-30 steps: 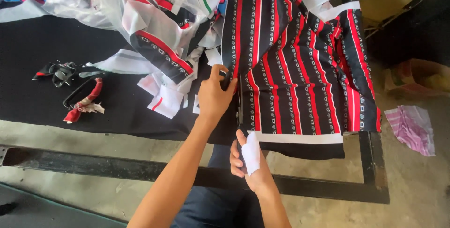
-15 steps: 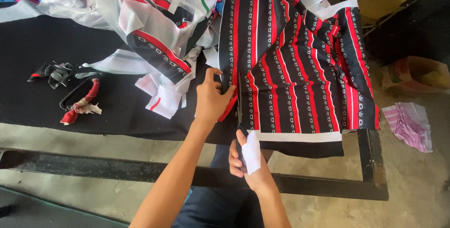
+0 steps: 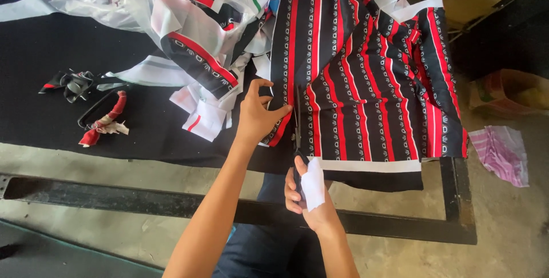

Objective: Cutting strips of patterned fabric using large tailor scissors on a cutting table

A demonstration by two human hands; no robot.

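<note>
Cutting striped fabric with scissors at the tabletop edge.
Right hand (image 3: 309, 189), thumb wrapped white, grips scissors (image 3: 298, 141); left hand (image 3: 257, 115) pinches fabric (image 3: 366, 83) just beside the blades. Best to pull the cloth taut, follow one stripe, fingers clear. Scraps (image 3: 200, 112) left on tabletop (image 3: 68, 49).

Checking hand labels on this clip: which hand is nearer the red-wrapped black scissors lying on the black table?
Left. The left hand presses the striped black-and-red fabric, right of those scissors; the right hand is farther, below the table edge.
</note>
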